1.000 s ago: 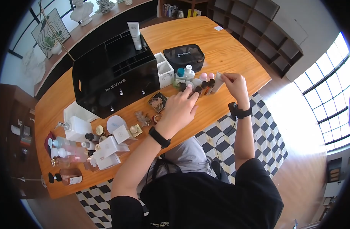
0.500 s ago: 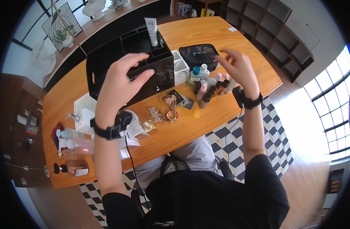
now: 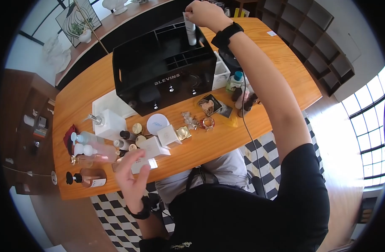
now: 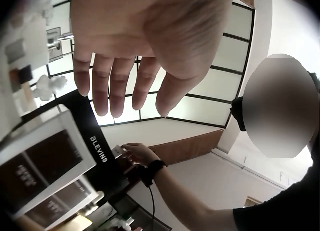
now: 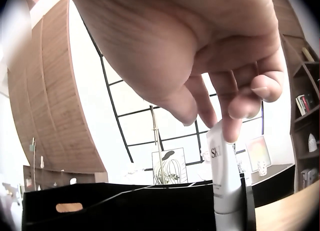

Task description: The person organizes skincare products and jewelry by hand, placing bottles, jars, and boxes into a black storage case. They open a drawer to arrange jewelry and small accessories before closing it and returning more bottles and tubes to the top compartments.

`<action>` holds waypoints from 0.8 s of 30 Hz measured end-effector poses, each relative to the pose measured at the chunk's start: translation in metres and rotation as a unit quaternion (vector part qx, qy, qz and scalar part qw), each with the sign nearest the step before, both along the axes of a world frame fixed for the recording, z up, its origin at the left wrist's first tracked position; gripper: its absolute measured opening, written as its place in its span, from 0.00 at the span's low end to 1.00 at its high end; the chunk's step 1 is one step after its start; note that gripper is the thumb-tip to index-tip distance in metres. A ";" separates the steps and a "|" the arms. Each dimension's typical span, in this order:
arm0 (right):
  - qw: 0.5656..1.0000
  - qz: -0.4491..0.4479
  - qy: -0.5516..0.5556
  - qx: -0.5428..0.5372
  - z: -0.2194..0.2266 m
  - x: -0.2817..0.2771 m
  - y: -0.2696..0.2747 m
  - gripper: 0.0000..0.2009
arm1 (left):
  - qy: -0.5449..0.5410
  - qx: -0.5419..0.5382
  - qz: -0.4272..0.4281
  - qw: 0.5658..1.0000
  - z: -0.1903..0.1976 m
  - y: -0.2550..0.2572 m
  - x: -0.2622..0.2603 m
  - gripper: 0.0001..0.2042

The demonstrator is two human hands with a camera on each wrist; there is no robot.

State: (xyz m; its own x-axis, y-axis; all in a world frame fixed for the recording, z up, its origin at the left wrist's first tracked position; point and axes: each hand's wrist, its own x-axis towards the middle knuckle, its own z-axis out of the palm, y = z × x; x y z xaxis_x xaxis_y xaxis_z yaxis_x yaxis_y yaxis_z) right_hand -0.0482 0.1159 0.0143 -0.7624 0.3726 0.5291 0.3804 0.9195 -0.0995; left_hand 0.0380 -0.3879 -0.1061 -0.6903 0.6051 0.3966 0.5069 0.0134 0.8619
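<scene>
In the head view my right hand [image 3: 207, 17] reaches across to an upright white tube [image 3: 190, 32] at the back right of the black organizer [image 3: 167, 63]. In the right wrist view its fingers meet the top end of the tube [image 5: 224, 176], one finger behind it and one in front, while the thumb stays to the left. The tube's base sits in the organizer. My left hand [image 3: 131, 174] hovers over white boxes [image 3: 152, 151] near the table's front edge; the left wrist view shows its fingers straight and nothing held.
Pump bottles [image 3: 98, 153] crowd the left end of the table. A round white jar [image 3: 158, 124], jewelry [image 3: 208, 123] and small cards lie before the organizer. Right of it stand a white holder [image 3: 221, 72] and several small bottles [image 3: 235, 80]. A cable hangs from the right wrist.
My right hand has left a small tube at the right and moved to the white tube. My left hand has gone from the small bottles, past the organizer's front, to the front left.
</scene>
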 end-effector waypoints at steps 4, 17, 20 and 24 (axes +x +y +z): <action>0.999 0.000 0.044 -0.029 0.005 0.007 -0.003 0.13 | -0.041 -0.020 0.009 0.999 -0.009 -0.011 0.012 0.16; 0.985 0.100 0.114 -0.087 0.059 0.131 -0.023 0.13 | 0.077 -0.002 0.069 0.995 -0.011 -0.015 0.032 0.11; 0.969 0.183 0.090 -0.136 0.046 0.210 -0.006 0.14 | 0.050 0.001 0.026 0.998 -0.022 -0.003 0.037 0.11; 0.956 0.107 0.039 -0.271 0.008 0.299 -0.068 0.09 | 0.074 -0.021 -0.012 0.997 -0.027 0.012 0.042 0.12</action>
